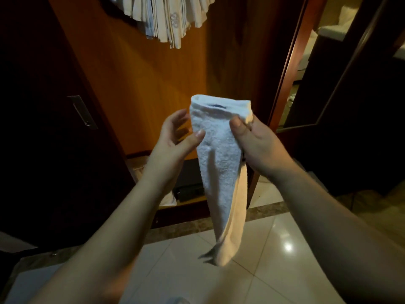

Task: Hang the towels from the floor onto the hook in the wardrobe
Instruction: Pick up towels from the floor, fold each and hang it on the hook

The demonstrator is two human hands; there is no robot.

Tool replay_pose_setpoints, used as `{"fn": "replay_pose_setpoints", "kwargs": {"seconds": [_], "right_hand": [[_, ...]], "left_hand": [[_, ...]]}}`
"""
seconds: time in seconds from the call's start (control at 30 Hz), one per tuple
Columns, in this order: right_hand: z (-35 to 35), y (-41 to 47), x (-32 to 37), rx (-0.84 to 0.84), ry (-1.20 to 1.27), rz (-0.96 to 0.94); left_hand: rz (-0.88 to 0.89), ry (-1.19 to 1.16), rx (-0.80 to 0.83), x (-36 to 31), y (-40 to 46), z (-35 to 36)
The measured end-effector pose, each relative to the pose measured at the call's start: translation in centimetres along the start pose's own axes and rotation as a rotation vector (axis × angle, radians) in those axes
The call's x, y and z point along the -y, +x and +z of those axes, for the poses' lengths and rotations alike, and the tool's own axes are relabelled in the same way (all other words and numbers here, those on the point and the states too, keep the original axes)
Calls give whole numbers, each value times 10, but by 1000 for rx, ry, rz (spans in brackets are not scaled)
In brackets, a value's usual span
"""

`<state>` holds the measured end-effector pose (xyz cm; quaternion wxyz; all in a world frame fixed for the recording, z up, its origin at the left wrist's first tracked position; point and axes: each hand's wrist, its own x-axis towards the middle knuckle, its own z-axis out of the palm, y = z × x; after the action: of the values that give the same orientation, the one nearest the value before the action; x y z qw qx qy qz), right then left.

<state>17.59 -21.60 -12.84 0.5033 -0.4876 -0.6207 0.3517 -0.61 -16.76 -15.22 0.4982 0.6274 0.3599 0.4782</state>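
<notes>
A small white towel (pixel 220 163) hangs folded lengthwise in front of the open wardrobe, its lower end dangling above the floor tiles. My right hand (pixel 255 143) grips its upper right edge, thumb pressed on the front. My left hand (pixel 175 137) is beside the towel's left side, fingers spread and relaxed, thumb tip touching the cloth. Several white towels (pixel 166 16) hang bunched at the top of the wardrobe; the hook itself is hidden by them.
The wardrobe's wooden back panel (pixel 142 84) glows orange. A dark door with a metal handle (pixel 82 111) stands at left. A dark box (pixel 188 185) and a bit of white cloth (pixel 168 199) sit on the wardrobe floor. A mirrored door (pixel 317 73) is at right. Glossy tiles (pixel 274 249) lie below.
</notes>
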Motion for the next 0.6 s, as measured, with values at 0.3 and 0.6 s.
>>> {"fn": "replay_pose_setpoints", "kwargs": {"seconds": [0.3,0.6], "right_hand": [[-27,33,14,190,263,-54],[-6,17,-71,84,546,406]], "left_hand": [[-82,-237,325,-35,31,5],[-65,-260,95,-70,46,7]]}}
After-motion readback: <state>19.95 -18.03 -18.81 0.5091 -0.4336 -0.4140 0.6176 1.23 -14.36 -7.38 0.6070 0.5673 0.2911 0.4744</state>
